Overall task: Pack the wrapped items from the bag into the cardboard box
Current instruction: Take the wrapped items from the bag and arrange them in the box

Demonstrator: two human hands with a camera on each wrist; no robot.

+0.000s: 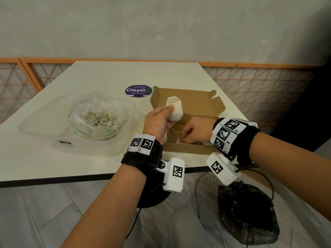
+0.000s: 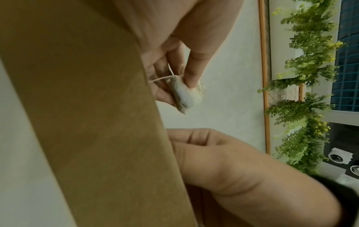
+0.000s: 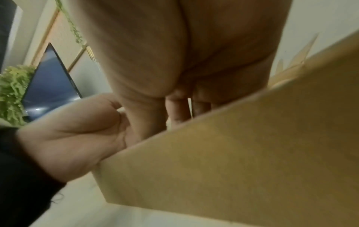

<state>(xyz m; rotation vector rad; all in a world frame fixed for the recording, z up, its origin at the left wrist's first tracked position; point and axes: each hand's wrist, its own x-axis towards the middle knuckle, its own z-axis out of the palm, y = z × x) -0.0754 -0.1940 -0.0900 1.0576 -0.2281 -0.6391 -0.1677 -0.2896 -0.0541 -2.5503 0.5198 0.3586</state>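
My left hand (image 1: 168, 114) pinches a white wrapped item (image 1: 175, 109) with loose string, held above the open cardboard box (image 1: 188, 149). In the left wrist view its fingers (image 2: 191, 76) pinch the wrapped item (image 2: 184, 96) just past the box wall (image 2: 97, 122). My right hand (image 1: 188, 134) reaches down into the box with curled fingers, next to white string (image 1: 172, 135). The box wall (image 3: 252, 153) hides its fingertips, so what they touch stays unseen. Several more wrapped items lie in the clear bag (image 1: 97, 117) on the left.
The bag sits inside a clear plastic tub (image 1: 35, 127). A purple ClayGo sticker (image 1: 138, 90) lies behind the box's raised lid (image 1: 193, 101). The table's front edge (image 1: 53, 181) is near. A black bag (image 1: 249, 212) and cables lie on the floor below.
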